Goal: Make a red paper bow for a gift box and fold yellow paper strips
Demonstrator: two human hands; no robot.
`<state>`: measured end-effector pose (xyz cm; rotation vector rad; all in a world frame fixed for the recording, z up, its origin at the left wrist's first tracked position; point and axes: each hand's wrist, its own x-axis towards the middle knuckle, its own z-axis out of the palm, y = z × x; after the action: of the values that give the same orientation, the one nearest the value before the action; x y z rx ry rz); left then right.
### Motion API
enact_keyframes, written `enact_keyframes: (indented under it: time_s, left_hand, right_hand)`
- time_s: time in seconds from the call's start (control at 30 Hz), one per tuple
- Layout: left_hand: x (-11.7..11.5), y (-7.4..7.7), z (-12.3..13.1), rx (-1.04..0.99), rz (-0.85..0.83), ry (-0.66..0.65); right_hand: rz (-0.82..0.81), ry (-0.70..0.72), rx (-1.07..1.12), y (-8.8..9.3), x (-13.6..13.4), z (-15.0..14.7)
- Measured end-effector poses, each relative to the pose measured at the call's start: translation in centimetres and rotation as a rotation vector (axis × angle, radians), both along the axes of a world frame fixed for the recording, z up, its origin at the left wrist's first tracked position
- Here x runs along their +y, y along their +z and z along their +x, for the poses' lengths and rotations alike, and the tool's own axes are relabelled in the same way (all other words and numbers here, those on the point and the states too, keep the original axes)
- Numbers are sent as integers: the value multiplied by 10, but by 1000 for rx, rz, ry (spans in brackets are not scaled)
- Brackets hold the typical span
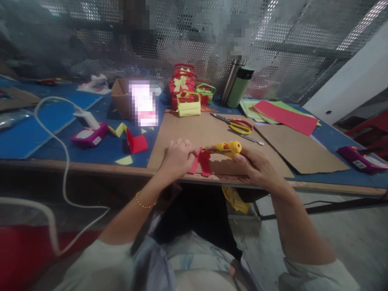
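Observation:
My left hand [178, 157] is closed in a pinch on a small red paper piece [202, 161] folded like a bow, held over the near edge of the table. My right hand [257, 165] is wrapped round a yellow tool [224, 148] with a rounded yellow end, its tip touching the red paper. Both hands hover above a brown cardboard sheet [200, 131] that lies on the blue table.
Yellow-and-red scissors [239, 125] lie on the cardboard. Finished red, yellow and green paper boxes [185, 91] stand behind, beside two flasks [239, 85]. Red and green paper sheets [285, 115] lie right. A purple device [89, 135] with a white cable sits left, another purple device [362, 159] right.

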<state>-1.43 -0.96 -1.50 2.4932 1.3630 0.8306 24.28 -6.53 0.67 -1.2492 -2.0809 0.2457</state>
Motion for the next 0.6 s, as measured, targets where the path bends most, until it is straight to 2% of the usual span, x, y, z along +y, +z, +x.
enact_keyframes:
  time_s: [0.23, 0.6]
  left_hand:
    - [0, 0, -1, 8, 4, -9]
    - [0, 0, -2, -10, 7, -17]
  right_hand:
    - [-27, -38, 87, 6, -10, 13]
    - [-71, 16, 69, -5, 2, 3]
